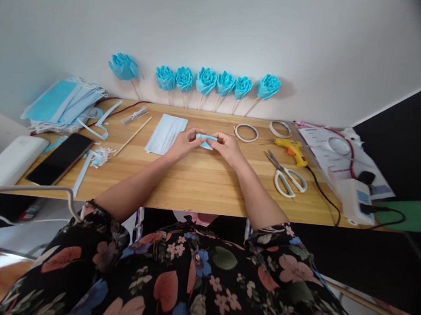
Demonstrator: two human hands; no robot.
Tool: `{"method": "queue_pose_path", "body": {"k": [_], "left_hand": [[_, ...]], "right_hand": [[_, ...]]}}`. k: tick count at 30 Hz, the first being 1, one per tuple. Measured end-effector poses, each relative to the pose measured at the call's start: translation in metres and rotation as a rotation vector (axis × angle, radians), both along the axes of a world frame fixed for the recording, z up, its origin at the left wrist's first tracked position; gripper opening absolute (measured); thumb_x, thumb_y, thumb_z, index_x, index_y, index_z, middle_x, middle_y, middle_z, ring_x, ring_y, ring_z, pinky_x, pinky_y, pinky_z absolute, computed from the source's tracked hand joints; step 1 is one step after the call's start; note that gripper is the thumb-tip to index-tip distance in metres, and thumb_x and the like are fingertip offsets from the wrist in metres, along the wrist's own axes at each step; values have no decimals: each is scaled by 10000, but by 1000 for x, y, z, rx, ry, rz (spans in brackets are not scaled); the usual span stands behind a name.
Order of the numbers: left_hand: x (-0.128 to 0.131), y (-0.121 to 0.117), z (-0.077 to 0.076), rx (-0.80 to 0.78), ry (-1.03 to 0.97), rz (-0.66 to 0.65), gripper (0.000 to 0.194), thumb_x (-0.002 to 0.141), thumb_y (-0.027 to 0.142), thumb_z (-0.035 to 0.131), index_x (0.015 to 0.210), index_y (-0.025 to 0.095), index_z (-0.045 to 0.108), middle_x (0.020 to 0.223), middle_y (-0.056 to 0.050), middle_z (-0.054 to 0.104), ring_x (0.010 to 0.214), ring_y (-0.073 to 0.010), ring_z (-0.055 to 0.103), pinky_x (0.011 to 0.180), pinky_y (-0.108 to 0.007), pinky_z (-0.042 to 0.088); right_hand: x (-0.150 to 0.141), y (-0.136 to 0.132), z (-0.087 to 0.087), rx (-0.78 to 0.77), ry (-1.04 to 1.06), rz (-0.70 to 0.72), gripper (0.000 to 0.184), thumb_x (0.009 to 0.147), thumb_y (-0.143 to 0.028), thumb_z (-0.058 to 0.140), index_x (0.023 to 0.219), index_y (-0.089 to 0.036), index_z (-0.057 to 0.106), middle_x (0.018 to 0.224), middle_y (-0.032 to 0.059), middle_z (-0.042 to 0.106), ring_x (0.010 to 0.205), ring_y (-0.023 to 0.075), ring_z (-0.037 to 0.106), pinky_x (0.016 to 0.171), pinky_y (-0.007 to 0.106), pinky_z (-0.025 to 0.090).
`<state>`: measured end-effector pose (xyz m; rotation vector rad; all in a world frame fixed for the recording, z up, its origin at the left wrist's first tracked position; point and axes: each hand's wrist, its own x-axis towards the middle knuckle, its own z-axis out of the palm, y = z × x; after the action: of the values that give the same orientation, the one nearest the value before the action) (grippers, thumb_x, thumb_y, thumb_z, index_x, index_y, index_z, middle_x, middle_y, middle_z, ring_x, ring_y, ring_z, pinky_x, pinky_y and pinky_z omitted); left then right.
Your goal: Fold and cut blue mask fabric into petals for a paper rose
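Note:
A small folded piece of blue mask fabric [206, 142] is held between my two hands over the middle of the table. My left hand [186, 142] pinches its left end with thumb and fingers. At the other end, my right hand [226, 147] is closed on it in the same way. Just left of my left hand lies a pale blue pleated face mask [166, 134], flat on the wood. A roll of white tape [246, 132] rests beyond my right hand.
Several blue fabric flowers [206, 81] on sticks lean against the back wall. Scissors [284, 174], a yellow glue gun [292, 150] and a power strip [355, 200] sit to the right. Leftward are stacked masks [62, 102], a wooden stick [132, 136], scraps, a phone [61, 160] and a power bank [16, 160].

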<state>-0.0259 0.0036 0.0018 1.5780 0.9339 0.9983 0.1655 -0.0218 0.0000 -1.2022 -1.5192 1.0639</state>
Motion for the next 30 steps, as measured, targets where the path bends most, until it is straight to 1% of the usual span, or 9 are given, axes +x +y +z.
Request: {"method": "queue_pose_path", "body": {"k": [2, 5, 11, 15, 19, 22, 26, 28, 30], "left_hand": [[1, 1, -2, -47, 17, -10, 375, 762, 496, 776, 862, 151, 667, 680, 1, 625, 637, -127, 566, 610, -245, 442], [2, 2, -4, -64, -14, -22, 368, 746, 499, 787, 788, 163, 641, 653, 4, 637, 604, -119, 566, 581, -237, 437], [1, 3, -3, -113, -99, -3, 382, 744, 487, 809, 843, 162, 637, 605, 17, 641, 531, -99, 559, 548, -227, 454], [0, 4, -3, -116, -175, -18, 322, 781, 412, 790, 911, 155, 645, 639, 24, 648, 577, -96, 589, 589, -220, 475], [-1, 3, -3, -112, -245, -32, 217, 807, 332, 746, 901, 157, 658, 703, 14, 675, 611, -83, 601, 639, -216, 491], [-2, 4, -3, -93, -232, -12, 139, 786, 293, 717, 828, 164, 690, 712, 7, 690, 618, -85, 599, 669, -224, 505], [-1, 4, -3, -38, -155, 29, 90, 755, 233, 654, 766, 173, 720, 684, 2, 688, 640, -103, 603, 691, -235, 505], [0, 4, -4, 5, -119, 20, 108, 744, 199, 621, 751, 175, 726, 723, -7, 706, 697, -118, 625, 723, -242, 510], [0, 4, -5, 38, -99, 3, 129, 739, 186, 606, 774, 175, 729, 797, -17, 727, 771, -132, 643, 774, -255, 517]], "right_hand": [[1, 1, -2, 19, -15, 12, 274, 762, -463, 711, 822, -198, 673, 721, -20, 618, 658, 124, 508, 638, 264, 388], [1, 1, -3, 27, -26, 4, 294, 764, -486, 715, 838, -204, 679, 732, -16, 630, 671, 131, 521, 636, 263, 399], [-1, -1, 1, -10, 36, -11, 307, 762, -485, 722, 885, -209, 667, 701, -27, 632, 653, 132, 564, 652, 268, 451], [-2, -1, 3, -80, 131, 30, 362, 756, -503, 736, 956, -218, 636, 781, -8, 702, 657, 133, 624, 680, 281, 514], [-1, 1, 2, -66, 214, 13, 343, 745, -475, 754, 945, -216, 649, 781, -14, 701, 661, 114, 628, 694, 269, 532], [1, 1, 3, -85, 234, -3, 334, 774, -499, 721, 946, -219, 660, 772, -10, 697, 680, 119, 642, 715, 279, 549], [1, 0, 5, -135, 272, -9, 459, 785, -596, 684, 1067, -234, 666, 781, -2, 703, 700, 137, 652, 707, 288, 549], [0, -1, 5, -113, 229, 8, 467, 773, -620, 692, 1004, -215, 690, 799, 10, 704, 696, 134, 630, 695, 281, 527], [0, -1, 5, -69, 133, 18, 424, 755, -598, 721, 900, -200, 701, 772, 8, 691, 677, 128, 593, 679, 274, 492]]}}
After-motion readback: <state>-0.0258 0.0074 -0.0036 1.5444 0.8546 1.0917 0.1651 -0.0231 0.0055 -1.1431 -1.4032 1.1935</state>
